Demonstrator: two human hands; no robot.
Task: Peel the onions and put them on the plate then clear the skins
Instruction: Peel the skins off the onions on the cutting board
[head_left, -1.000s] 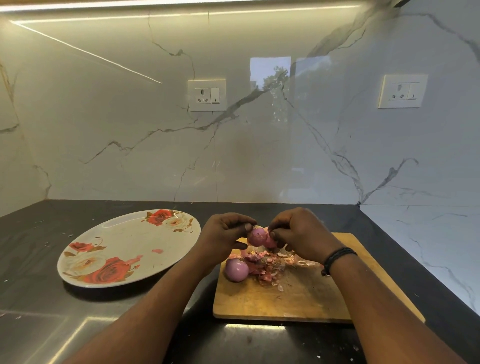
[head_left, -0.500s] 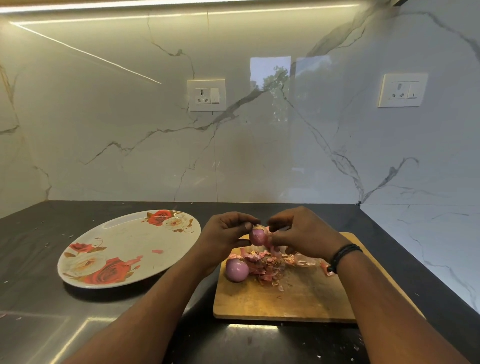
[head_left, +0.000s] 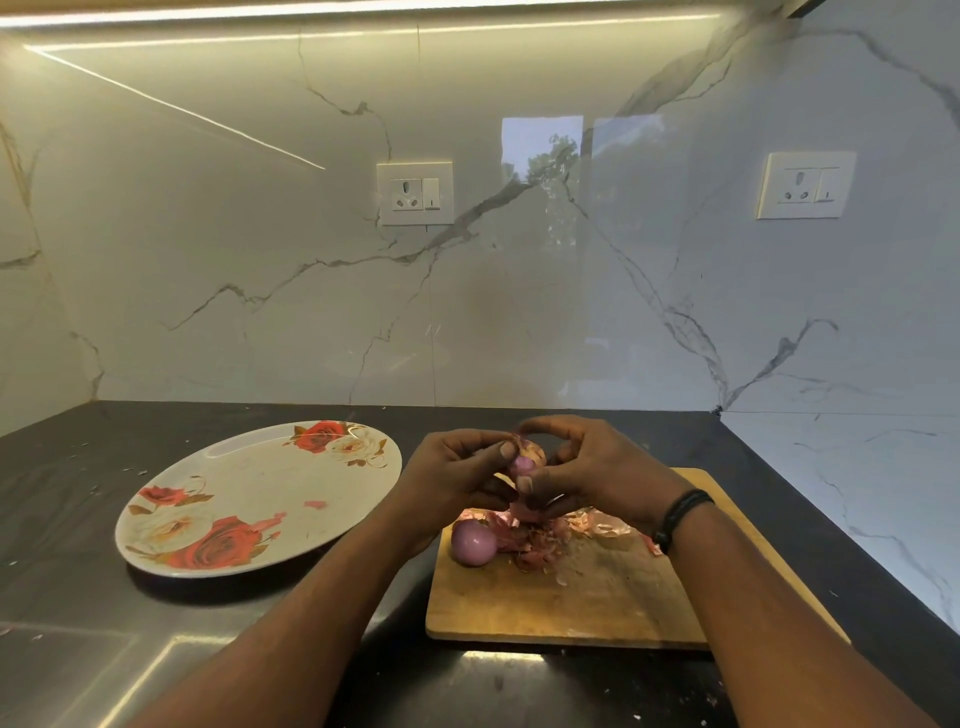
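"So how far along was it, starting with the big things?"

"Well, the dark worktop (head_left: 78, 519) carried the rose-patterned plate (head_left: 249, 483) toward its left edge, and no onion lay on it, only a scrap or two of pink skin. A wooden cutting board (head_left: 571, 603) sat near the front edge, right of the plate."

"And on the board?"

"One peeled onion (head_left: 470, 542) rested by the board's left edge, touching a heap of loose skins (head_left: 540, 540) toward its far edge."

"The hands?"

"Both were raised just above the board's far edge. The left hand (head_left: 452, 478) was curled around a second onion (head_left: 525, 462), gripping it, while the right hand (head_left: 597, 478) pinched at its papery skin. I judged the peeling about halfway; plating both onions and clearing the skins remained."
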